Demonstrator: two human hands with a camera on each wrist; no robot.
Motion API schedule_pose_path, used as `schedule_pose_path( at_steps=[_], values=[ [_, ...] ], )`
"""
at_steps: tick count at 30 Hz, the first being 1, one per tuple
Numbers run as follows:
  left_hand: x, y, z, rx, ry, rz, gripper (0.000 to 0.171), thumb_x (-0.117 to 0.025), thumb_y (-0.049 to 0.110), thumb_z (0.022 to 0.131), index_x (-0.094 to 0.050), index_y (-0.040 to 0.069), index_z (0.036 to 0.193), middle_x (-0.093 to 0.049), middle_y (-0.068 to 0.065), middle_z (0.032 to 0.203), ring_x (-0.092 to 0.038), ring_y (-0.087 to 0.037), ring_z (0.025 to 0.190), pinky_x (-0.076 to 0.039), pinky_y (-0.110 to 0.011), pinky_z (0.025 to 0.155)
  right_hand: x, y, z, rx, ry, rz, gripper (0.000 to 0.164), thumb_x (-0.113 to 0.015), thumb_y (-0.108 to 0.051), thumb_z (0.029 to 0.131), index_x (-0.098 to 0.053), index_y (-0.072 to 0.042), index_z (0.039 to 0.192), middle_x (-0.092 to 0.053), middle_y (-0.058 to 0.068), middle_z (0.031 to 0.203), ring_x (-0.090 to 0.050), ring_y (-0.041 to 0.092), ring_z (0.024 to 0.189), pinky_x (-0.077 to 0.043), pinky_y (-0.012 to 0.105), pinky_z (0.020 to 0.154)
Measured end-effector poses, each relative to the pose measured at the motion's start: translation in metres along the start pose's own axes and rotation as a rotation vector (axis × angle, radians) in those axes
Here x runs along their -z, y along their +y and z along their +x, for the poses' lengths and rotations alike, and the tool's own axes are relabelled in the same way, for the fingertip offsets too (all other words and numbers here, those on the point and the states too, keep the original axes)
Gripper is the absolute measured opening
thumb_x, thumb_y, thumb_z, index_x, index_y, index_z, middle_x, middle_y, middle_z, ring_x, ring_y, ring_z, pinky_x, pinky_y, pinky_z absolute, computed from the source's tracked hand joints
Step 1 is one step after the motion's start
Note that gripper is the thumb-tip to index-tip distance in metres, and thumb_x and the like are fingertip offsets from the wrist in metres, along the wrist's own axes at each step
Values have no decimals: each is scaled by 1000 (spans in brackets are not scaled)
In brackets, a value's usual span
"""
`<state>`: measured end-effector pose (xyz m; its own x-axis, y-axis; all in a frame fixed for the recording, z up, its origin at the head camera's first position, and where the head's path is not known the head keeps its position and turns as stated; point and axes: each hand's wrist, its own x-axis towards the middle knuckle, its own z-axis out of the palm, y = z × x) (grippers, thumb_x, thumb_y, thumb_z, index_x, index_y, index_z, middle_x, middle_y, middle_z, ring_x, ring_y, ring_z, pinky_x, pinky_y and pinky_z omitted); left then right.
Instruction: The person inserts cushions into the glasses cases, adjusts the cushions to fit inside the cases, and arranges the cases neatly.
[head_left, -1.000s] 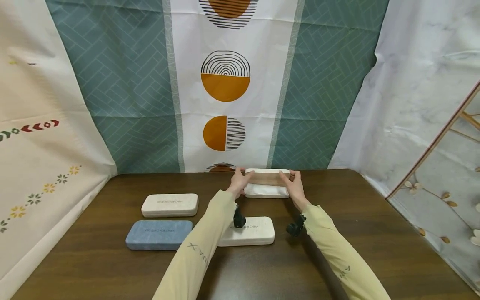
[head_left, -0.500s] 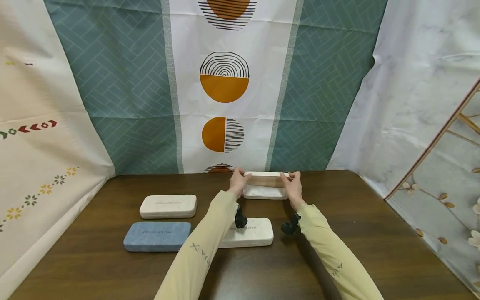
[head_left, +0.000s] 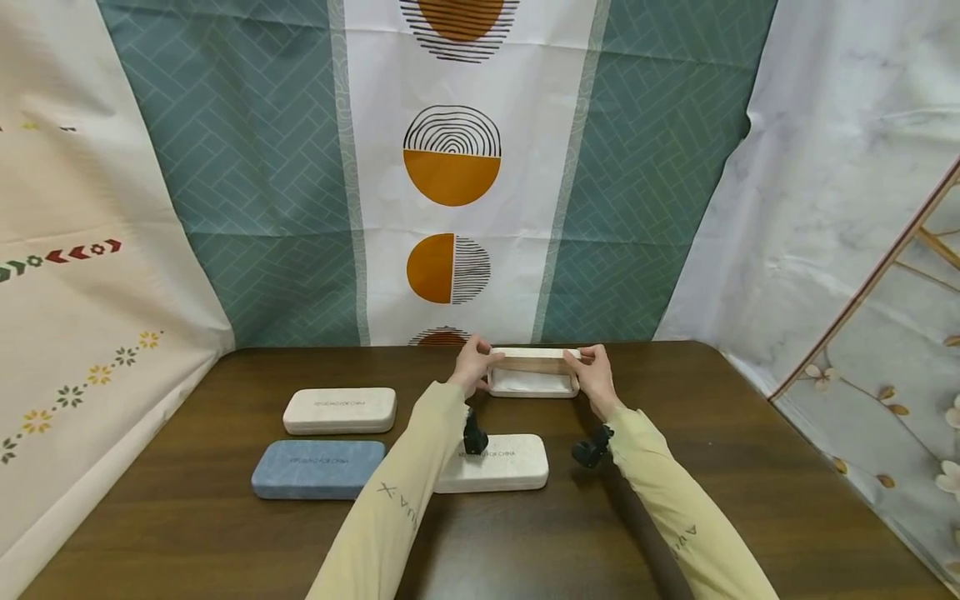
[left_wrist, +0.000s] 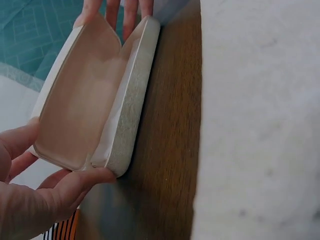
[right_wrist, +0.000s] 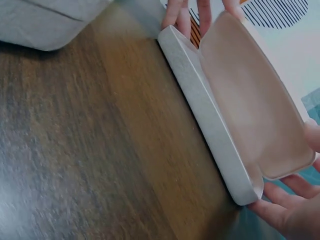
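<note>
At the table's far edge a cream glasses case (head_left: 534, 365) stands with its lid raised, showing a pinkish-beige lining and something white inside. My left hand (head_left: 474, 365) holds its left end, thumb on the lid's edge and other fingers around the lid and base. The opposite end is held by my right hand (head_left: 594, 375) in the same way. In the left wrist view the lining (left_wrist: 80, 95) faces the camera, and left fingertips touch the base's corner. From the right wrist, the base (right_wrist: 210, 120) sits on the wood, with right fingers at its near corner.
Three closed glasses cases lie nearer on the brown table (head_left: 712, 467): a cream one (head_left: 340, 411), a blue one (head_left: 318, 470) below it, and a whitish one (head_left: 506, 467) partly behind my left sleeve. A patterned curtain (head_left: 450, 275) hangs just behind the table's back edge.
The case's lid has tilted slightly forward, so less of its lining and more of the base's interior shows in the head view. Both hands keep their hold on it.
</note>
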<state>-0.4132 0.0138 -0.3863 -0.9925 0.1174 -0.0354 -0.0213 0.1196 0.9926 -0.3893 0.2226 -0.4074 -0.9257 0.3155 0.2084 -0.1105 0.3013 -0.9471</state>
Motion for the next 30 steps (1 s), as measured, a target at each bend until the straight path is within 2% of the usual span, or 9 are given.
schedule_pose_path(
  at_steps=[5,9,12,16,20,25,30],
  values=[
    [1,-3,2,3,-29,-25,30,-62,9,87,-40,-2,105,-45,-20,111,-46,-43,104,-46,-54,70,2,3,3,27,-36,7,36,-61,-19,88,-46,5,111,-46,20,112,-43,31,105,-37,39,84],
    [3,-5,4,10,-35,-36,30,-62,9,87,-40,1,105,-43,-21,117,-44,-47,105,-46,-54,69,3,4,5,-1,-54,36,33,-63,-19,87,-55,3,111,-52,17,104,-49,23,85,-42,27,64],
    [3,-7,5,24,-46,-51,28,-61,9,87,-43,1,108,-41,-21,122,-42,-48,107,-46,-54,70,4,6,6,-46,-72,82,34,-65,-19,85,-57,3,110,-53,15,101,-48,19,75,-43,25,54],
    [5,-7,5,36,-64,-63,28,-60,9,88,-51,1,113,-42,-20,124,-41,-47,109,-46,-53,71,7,9,6,-72,-120,120,38,-66,-24,84,-55,1,111,-51,14,105,-52,22,84,-48,35,66],
    [8,-7,5,45,-76,-56,25,-64,8,85,-54,0,107,-46,-20,119,-44,-45,108,-46,-51,71,12,10,7,-81,-187,127,40,-65,-27,85,-52,0,110,-49,16,112,-51,30,100,-45,44,79],
    [9,-6,5,61,-103,-5,27,-70,11,81,-53,1,100,-45,-18,122,-47,-42,107,-47,-50,71,19,10,7,-77,-245,97,33,-64,-22,86,-51,1,103,-49,18,111,-50,32,102,-44,46,80],
    [9,-4,6,40,-85,36,27,-71,11,79,-55,1,98,-44,-17,124,-49,-42,105,-49,-47,67,22,10,10,-76,-271,102,34,-67,-23,83,-51,1,100,-52,17,109,-51,30,97,-46,44,77]
  ],
)
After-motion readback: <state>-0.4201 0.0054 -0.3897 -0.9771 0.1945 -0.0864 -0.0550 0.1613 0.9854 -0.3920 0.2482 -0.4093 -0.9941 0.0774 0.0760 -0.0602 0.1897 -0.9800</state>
